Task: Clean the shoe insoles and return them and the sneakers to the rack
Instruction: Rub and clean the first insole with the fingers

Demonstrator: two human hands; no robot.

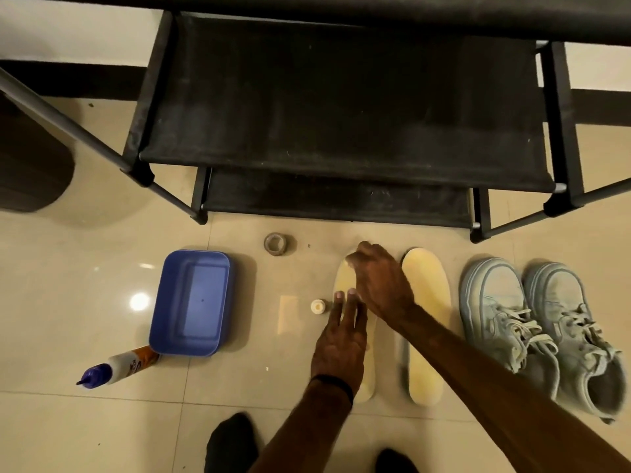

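The black shoe rack (341, 107) stands at the far edge of the tiled floor (85, 421), its fabric shelves bare. Two pale blue sneakers (543, 332) sit side by side on the floor at the right, laces up, toes toward the rack. A blue plastic tub (191, 302) rests on the floor at the left.

Two yellow insoles lie lengthwise between tub and sneakers. The right insole (426, 322) lies just beside the sneakers, untouched. The left insole (345, 278) lies under both hands.

The left hand (341, 339) presses flat on the left insole, fingers straight. The right hand (379, 278) is curled over the insole's toe end; whether it holds anything cannot be determined.

A glue-type bottle (119, 365) lies on its side touching the tub's near corner. A tape roll (275, 244) sits near the rack. A small white cap (317, 306) stands just beside the left fingertips.
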